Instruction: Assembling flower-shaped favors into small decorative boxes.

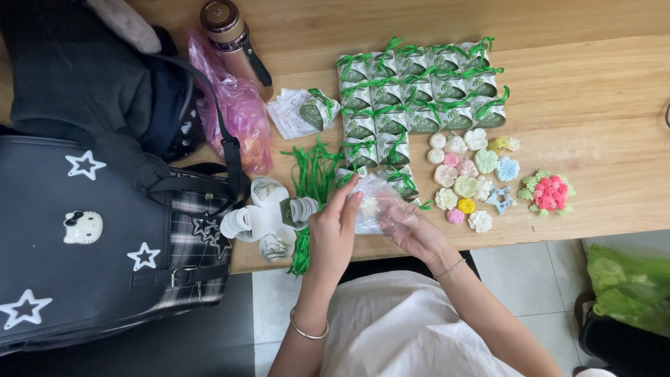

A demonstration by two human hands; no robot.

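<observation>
My left hand and my right hand both hold a small clear plastic bag at the table's front edge. A pale flower-shaped piece shows inside the bag. Just left of my left hand lie a bunch of green ribbons and a stack of white round labels. To the right of my right hand lie several pastel flower-shaped pieces loose on the wood.
Rows of wrapped packets with green bows fill the table's middle. A pink and green flower cluster lies at the right. A black bag with white stars, a pink plastic bag and a bottle stand at the left.
</observation>
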